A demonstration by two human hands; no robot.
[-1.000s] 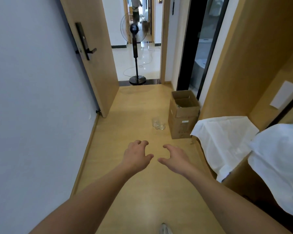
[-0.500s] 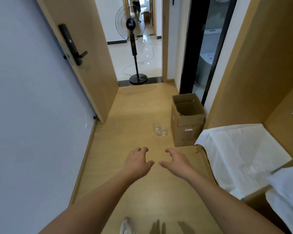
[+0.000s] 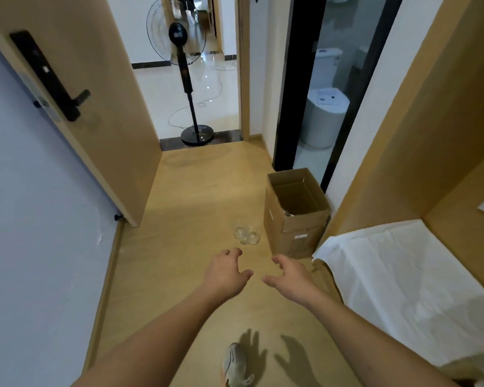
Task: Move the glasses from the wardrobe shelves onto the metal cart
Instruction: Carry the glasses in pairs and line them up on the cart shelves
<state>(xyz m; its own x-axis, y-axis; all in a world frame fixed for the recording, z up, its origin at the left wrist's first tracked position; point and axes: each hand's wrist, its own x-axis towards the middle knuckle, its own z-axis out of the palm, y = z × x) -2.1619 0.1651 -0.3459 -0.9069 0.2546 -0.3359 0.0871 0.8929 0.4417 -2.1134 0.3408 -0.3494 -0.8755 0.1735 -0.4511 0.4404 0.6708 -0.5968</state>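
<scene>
Change since earlier frames: both hands have come forward along the hallway; the clear drinking glasses on the floor (image 3: 246,235) and the open brown cardboard box (image 3: 296,216) now sit closer and lower in view, and a white shoe (image 3: 236,364) shows at the bottom edge.
Left hand (image 3: 225,272): held out over the floor, palm down, fingers loosely curled and spread, holding nothing.
Right hand (image 3: 289,272): held out level with the left, thumb toward it, fingers loosely bent, holding nothing.
Gap between hands: small; thumbs near each other, not touching.
Glasses: two or three clear ones, grouped on the light wooden floor (image 3: 185,208) just ahead of the hands and just left of the cardboard box; exact count cannot be told.
Cardboard box: flaps open, upright on the floor; something glassy or metallic shows inside, too dim to name.
White cloth-covered ledge (image 3: 403,275): right of the hands, set in tan wooden panelling.
Farther out: open tan wooden door with black handle (image 3: 76,99), black standing fan (image 3: 187,74) in the doorway, dark-framed glass door (image 3: 330,79) to a bathroom.
Metal cart: not in view.
Wardrobe shelves: not identifiable here.
Progress, judged: no glass in hand; the glasses on the floor are yet to be picked up and carried, so the transfer looks early or mid-way.
</scene>
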